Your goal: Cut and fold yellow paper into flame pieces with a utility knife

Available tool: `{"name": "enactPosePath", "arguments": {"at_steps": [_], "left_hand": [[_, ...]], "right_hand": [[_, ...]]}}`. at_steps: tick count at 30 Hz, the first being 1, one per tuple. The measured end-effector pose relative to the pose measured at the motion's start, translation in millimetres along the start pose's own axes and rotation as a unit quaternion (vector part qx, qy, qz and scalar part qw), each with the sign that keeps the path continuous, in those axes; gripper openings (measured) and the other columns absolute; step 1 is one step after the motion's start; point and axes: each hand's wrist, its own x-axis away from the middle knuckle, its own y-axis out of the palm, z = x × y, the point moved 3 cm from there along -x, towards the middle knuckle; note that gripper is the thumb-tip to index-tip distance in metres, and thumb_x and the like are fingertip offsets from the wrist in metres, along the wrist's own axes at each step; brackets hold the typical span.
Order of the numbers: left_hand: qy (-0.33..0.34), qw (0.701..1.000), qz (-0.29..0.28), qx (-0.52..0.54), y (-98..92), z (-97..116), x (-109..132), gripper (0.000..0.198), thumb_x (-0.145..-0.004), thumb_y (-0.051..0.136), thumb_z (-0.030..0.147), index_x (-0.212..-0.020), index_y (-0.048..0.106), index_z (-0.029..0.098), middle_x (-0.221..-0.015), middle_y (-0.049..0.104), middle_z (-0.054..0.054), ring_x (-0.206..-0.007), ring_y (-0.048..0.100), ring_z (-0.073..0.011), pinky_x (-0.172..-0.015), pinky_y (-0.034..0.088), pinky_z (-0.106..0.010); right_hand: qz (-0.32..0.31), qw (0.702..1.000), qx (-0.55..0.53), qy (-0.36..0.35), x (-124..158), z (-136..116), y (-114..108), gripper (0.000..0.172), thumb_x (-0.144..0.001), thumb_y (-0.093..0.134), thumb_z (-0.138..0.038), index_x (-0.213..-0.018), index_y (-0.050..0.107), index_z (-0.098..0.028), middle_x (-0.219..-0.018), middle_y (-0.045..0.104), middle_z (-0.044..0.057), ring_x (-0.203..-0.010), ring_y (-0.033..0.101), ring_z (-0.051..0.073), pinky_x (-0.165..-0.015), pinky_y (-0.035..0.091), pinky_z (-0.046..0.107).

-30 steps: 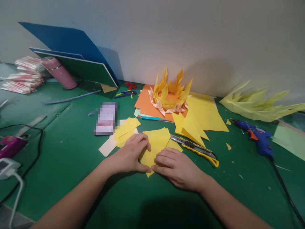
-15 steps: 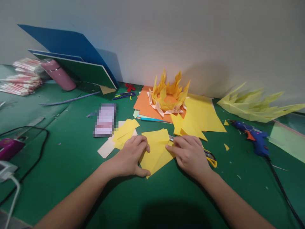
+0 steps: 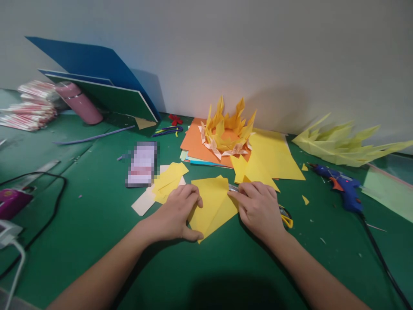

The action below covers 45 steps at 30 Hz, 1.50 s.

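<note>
Folded yellow paper (image 3: 211, 202) between two hands on a green bench (image 3: 206, 267), as I view it remotely. The sheet lies flat, its long axis running near to far and leaning slightly right, with a pointed corner at the near end. My left hand (image 3: 183, 211) is spread along the left edge, its thumb at the near corner. My right hand (image 3: 260, 209) lies to the right, fingers loosely bent, the index fingertip at the far right edge. It is therefore the nearer hand to that side; the left is nearer the point. A utility knife (image 3: 288, 221) passes beneath the right hand, slanting from far left to near right; whether it is gripped, I cannot tell.
</note>
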Motion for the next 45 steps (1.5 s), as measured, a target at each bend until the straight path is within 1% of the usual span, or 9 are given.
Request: {"name": "enactPosePath", "arguments": {"at_steps": [6,9,12,15,19,28,34,40,45], "left_hand": [[0.020,1.000,0.021,0.005,0.2,-3,-1,0.053,-0.055,0.081,0.038,-0.095,0.051,0.021,-0.111,0.047,-0.007,-0.107,0.043,-0.0294,-0.094,0.039,-0.044],[0.015,0.998,0.057,0.017,1.7,-5,-5,0.042,-0.062,0.079,0.043,-0.087,0.055,0.021,-0.100,0.051,-0.005,-0.099,0.048,-0.0260,-0.087,0.043,-0.040],[-0.013,0.987,0.160,0.005,0.4,-9,-9,0.026,-0.073,0.073,0.039,-0.081,0.057,0.020,-0.096,0.055,-0.005,-0.095,0.051,-0.0238,-0.083,0.043,-0.037],[-0.044,0.966,0.251,-0.053,-1.7,-14,-10,0.045,-0.072,0.074,0.041,-0.107,0.056,0.020,-0.115,0.056,-0.009,-0.109,0.048,-0.0293,-0.092,0.039,-0.045],[-0.080,0.968,0.221,-0.091,1.7,-19,-11,0.074,-0.069,0.074,0.047,-0.130,0.043,0.018,-0.129,0.053,-0.014,-0.116,0.044,-0.0358,-0.094,0.036,-0.053],[-0.057,0.975,0.212,-0.048,2.4,-18,-12,0.067,-0.069,0.075,0.037,-0.127,0.044,0.024,-0.116,0.057,-0.010,-0.111,0.049,-0.0324,-0.093,0.039,-0.052],[0.033,0.976,0.212,0.048,5.7,-12,-10,0.061,-0.075,0.067,0.018,-0.129,0.038,0.025,-0.116,0.055,-0.010,-0.101,0.056,-0.0250,-0.085,0.049,-0.042],[0.134,0.939,0.305,0.086,3.7,-9,-5,0.052,-0.080,0.053,0.006,-0.127,0.040,0.024,-0.086,0.061,-0.002,-0.077,0.060,-0.0153,-0.074,0.052,-0.031],[0.298,0.884,0.359,0.028,-4.2,1,3,0.036,-0.083,0.046,0.003,-0.112,0.051,0.024,-0.075,0.063,0.000,-0.072,0.059,-0.0141,-0.067,0.049,-0.028]], "right_hand": [[0.030,0.997,-0.060,0.024,2,6,2,0.025,-0.080,0.048,-0.007,-0.087,0.068,-0.021,-0.082,0.064,0.005,-0.080,0.052,0.021,-0.071,0.034,0.034],[0.038,0.996,-0.074,0.023,2,5,6,0.023,-0.084,0.047,-0.011,-0.096,0.066,-0.017,-0.089,0.067,0.008,-0.082,0.055,0.022,-0.071,0.038,0.034],[0.024,0.996,-0.087,0.011,0,0,9,0.023,-0.089,0.044,-0.016,-0.102,0.063,-0.015,-0.092,0.068,0.010,-0.080,0.056,0.022,-0.071,0.041,0.035],[0.000,0.996,-0.084,0.000,-1,-4,11,0.024,-0.091,0.043,-0.019,-0.105,0.062,-0.016,-0.093,0.067,0.010,-0.081,0.056,0.023,-0.072,0.042,0.036],[-0.032,0.997,-0.076,-0.004,-1,-8,12,0.025,-0.091,0.046,-0.023,-0.108,0.063,-0.016,-0.094,0.065,0.011,-0.083,0.055,0.025,-0.073,0.043,0.037],[-0.051,0.994,-0.096,-0.009,-1,-9,15,0.022,-0.092,0.044,-0.023,-0.104,0.062,-0.018,-0.095,0.063,0.010,-0.087,0.055,0.025,-0.077,0.044,0.039],[-0.022,0.994,-0.106,0.019,0,-6,16,0.033,-0.093,0.045,-0.029,-0.124,0.048,-0.019,-0.111,0.063,0.012,-0.098,0.058,0.028,-0.083,0.045,0.044],[0.082,0.986,-0.136,0.050,-2,-4,6,0.057,-0.089,0.052,-0.029,-0.140,0.028,-0.021,-0.126,0.057,0.014,-0.114,0.053,0.029,-0.090,0.043,0.046],[0.176,0.966,-0.181,-0.044,1,-9,-12,0.034,-0.085,0.056,-0.013,-0.117,0.054,-0.026,-0.101,0.071,0.004,-0.095,0.062,0.020,-0.085,0.041,0.037]]}}
